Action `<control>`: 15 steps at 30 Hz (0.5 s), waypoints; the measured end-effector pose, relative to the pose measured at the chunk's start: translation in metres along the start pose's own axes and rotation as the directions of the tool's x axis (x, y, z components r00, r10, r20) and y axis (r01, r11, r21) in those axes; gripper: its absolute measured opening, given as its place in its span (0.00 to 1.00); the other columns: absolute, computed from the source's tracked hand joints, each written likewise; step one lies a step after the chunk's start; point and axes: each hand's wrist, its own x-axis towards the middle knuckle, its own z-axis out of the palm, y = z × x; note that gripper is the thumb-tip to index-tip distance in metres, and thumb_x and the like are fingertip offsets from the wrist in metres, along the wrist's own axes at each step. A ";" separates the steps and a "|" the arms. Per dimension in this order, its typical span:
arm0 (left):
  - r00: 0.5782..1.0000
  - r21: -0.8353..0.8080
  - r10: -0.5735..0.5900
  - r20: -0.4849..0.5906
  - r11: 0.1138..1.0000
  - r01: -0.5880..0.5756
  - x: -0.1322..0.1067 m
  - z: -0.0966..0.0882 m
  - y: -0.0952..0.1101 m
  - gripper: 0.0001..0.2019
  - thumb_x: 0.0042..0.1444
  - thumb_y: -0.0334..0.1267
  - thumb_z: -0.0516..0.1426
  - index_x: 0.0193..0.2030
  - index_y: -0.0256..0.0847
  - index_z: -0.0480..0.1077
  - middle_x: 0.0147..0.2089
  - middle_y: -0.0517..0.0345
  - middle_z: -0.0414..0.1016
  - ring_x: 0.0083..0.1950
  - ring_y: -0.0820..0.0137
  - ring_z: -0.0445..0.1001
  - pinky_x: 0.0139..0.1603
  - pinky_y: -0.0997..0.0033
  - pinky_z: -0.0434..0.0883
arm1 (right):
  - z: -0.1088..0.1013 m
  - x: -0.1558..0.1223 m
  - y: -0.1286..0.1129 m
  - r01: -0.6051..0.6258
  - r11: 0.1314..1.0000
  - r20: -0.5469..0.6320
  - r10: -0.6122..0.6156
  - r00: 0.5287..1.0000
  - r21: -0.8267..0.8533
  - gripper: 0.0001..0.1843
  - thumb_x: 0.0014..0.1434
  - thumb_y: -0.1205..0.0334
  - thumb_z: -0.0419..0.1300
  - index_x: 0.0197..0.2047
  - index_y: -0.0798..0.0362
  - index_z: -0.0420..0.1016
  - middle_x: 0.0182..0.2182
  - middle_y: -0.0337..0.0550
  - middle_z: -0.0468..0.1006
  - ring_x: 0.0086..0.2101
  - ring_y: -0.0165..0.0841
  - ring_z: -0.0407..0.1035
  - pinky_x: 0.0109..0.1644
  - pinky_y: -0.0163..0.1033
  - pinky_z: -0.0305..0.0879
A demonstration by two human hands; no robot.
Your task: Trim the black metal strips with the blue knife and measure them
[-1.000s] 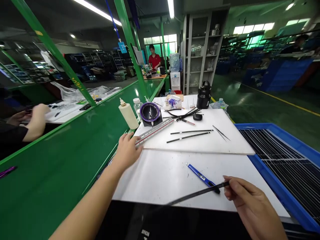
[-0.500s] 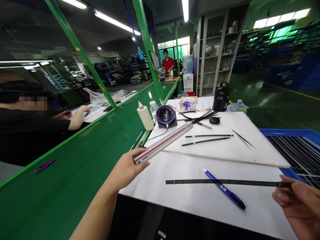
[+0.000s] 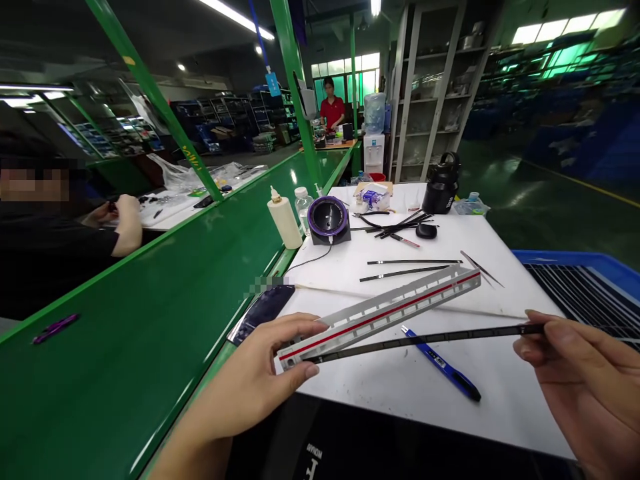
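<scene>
Slotted bar (image 3: 385, 314) and dark strip (image 3: 485, 332) over white bench (image 3: 370, 390).
Left hand (image 3: 253, 380) clasps the bar — right hand (image 3: 585, 370) pinches the strip's end.

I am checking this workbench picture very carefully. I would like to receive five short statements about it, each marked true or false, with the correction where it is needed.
1. The left hand holds a slotted grey bar with a red stripe. True.
2. The right hand grips the blue tool. False: the right hand holds a thin black strip; the blue tool lies on the white table.
3. A black bottle stands upright. True.
4. The purple-rimmed device is right of the black bottle. False: it is left of it, near the cream bottle.
5. A blue tray is seen to the right of the white table. True.
</scene>
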 end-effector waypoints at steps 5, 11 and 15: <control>1.000 0.000 0.025 -0.004 1.000 -0.025 0.001 0.001 -0.001 0.18 0.57 0.46 0.61 0.54 0.52 0.72 0.59 0.58 0.71 0.60 0.58 0.68 0.62 0.66 0.62 | 0.009 -0.001 -0.011 -0.013 1.000 0.007 0.012 1.000 0.004 0.12 0.50 0.57 0.72 0.37 0.51 0.82 0.36 0.42 0.79 0.29 0.29 0.70 0.34 0.33 0.73; 1.000 -0.007 0.028 0.011 1.000 -0.028 -0.003 0.000 -0.003 0.18 0.58 0.47 0.61 0.55 0.51 0.72 0.60 0.56 0.69 0.60 0.59 0.68 0.63 0.67 0.62 | 0.017 -0.003 -0.016 -0.046 0.999 0.027 0.046 0.999 0.003 0.13 0.49 0.57 0.73 0.37 0.53 0.82 0.35 0.41 0.78 0.28 0.27 0.70 0.35 0.30 0.71; 0.999 -0.078 0.034 0.008 0.996 -0.033 -0.005 0.002 -0.004 0.18 0.60 0.47 0.59 0.56 0.53 0.71 0.61 0.58 0.69 0.61 0.59 0.66 0.63 0.67 0.62 | 0.019 0.000 -0.014 -0.057 0.998 0.045 0.057 0.997 0.017 0.14 0.48 0.56 0.73 0.37 0.53 0.82 0.32 0.40 0.78 0.28 0.27 0.69 0.35 0.29 0.70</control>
